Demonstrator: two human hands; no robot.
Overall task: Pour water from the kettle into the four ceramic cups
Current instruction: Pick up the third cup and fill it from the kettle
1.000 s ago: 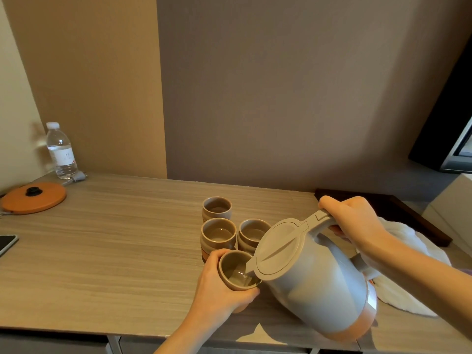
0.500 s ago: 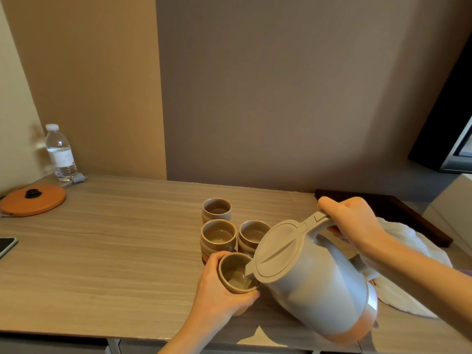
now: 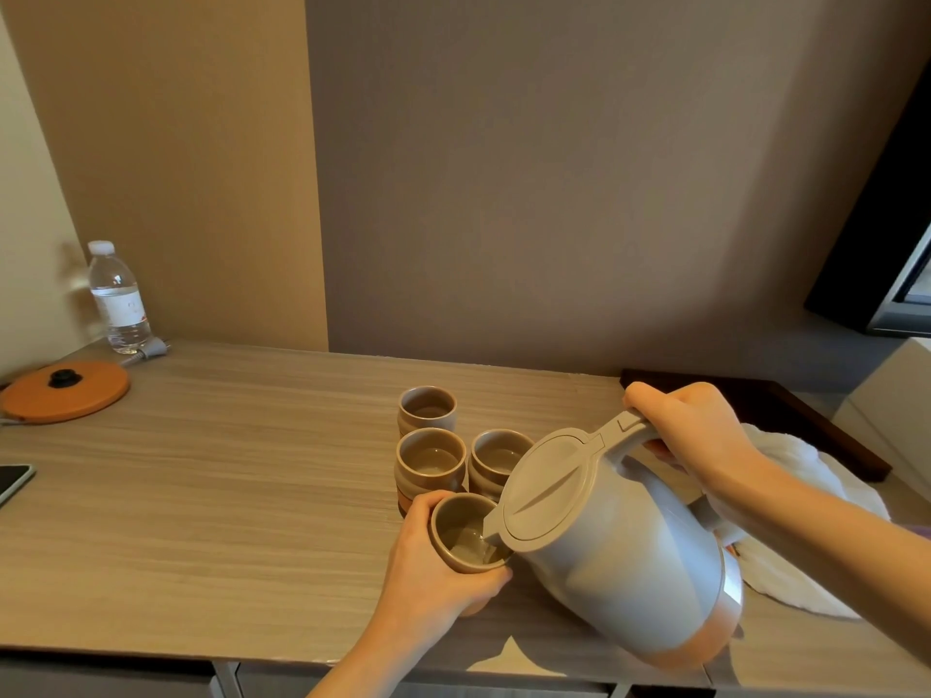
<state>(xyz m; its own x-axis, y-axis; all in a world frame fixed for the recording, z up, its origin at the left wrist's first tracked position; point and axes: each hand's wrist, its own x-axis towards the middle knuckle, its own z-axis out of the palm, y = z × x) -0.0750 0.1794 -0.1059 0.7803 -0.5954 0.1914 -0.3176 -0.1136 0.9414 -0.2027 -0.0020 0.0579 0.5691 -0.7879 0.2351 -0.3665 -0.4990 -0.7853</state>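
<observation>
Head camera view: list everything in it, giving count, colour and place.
kettle: one, grey with copper base band, tilted, front right.
held cup: one, grey-brown, under the kettle's spout.
standing cups: three, grey-brown, clustered mid-table behind it.
kettle base: one, orange with black centre, far left.
water bottle: one, clear with white cap, back left by the wall.
plug: one, grey, beside the bottle.
phone: one, dark, left edge.
towel: one, white, right, beneath the right arm.
tray: one, dark brown, back right.
table: one, light wood.
left hand: one, grips the held cup.
right hand: one, grips the kettle's handle.
</observation>
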